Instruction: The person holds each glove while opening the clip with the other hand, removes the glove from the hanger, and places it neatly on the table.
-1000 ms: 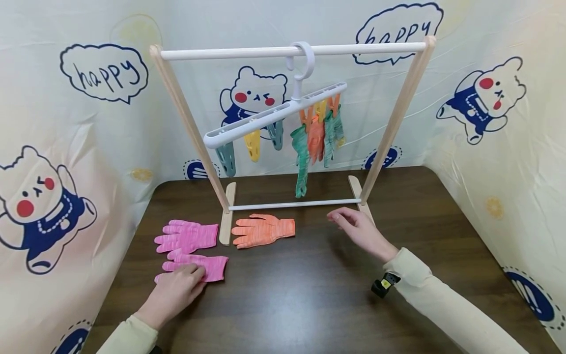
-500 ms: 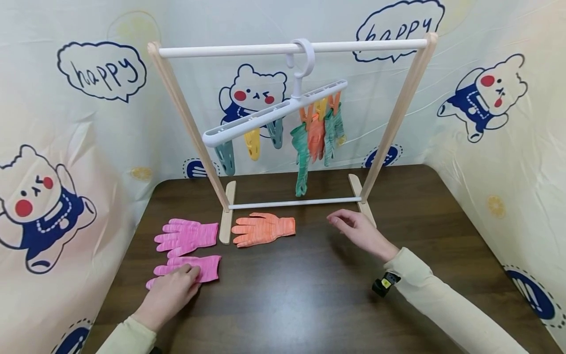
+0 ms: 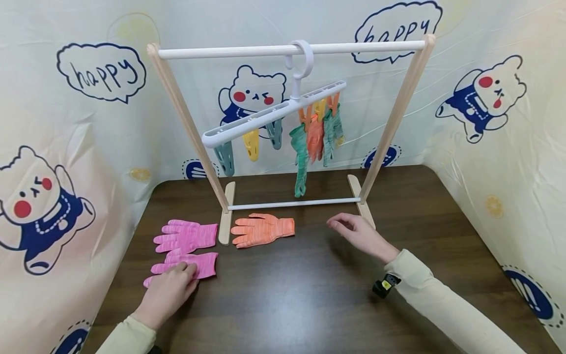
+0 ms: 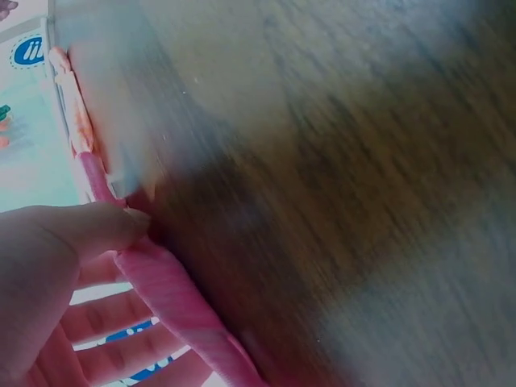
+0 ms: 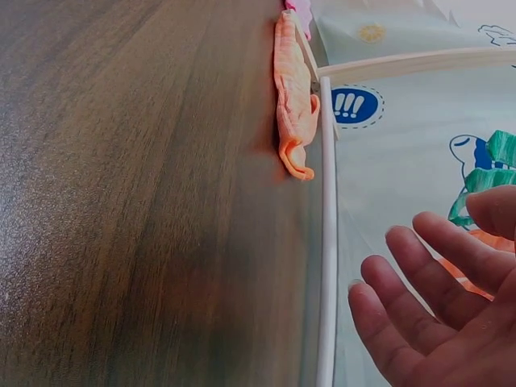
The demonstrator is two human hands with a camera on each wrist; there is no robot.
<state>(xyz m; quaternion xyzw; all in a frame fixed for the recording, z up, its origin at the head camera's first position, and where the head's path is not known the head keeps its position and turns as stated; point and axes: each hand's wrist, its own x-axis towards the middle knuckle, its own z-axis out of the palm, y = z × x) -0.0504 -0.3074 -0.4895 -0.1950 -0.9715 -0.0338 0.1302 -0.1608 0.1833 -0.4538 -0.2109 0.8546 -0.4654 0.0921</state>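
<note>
On the left of the dark table lies a pink knit glove (image 3: 205, 264), partly covered by my left hand (image 3: 165, 295). That hand rests on it, its fingers loosely extended across the fabric and the thumb (image 4: 121, 224) at the glove's edge. A second pink glove (image 3: 187, 237) lies flat just behind. To the right of it is an orange glove (image 3: 263, 230), palm flat, fingers toward the left. My right hand (image 3: 360, 233) holds nothing, its fingers relaxed near the rack's right foot; its palm and spread fingers show in the right wrist view.
A wooden rack (image 3: 398, 113) with a white top rod (image 3: 230, 51) and low rod (image 3: 265, 205) stands at the back. A white hanger (image 3: 252, 120) hangs from it, with green gloves (image 3: 300, 162) and an orange one (image 3: 315, 137) clipped right, and bare clips (image 3: 251, 145) left.
My left hand has slid the near pink glove a little to the left, closer under the other pink glove. My right hand stays nearly in place.
</note>
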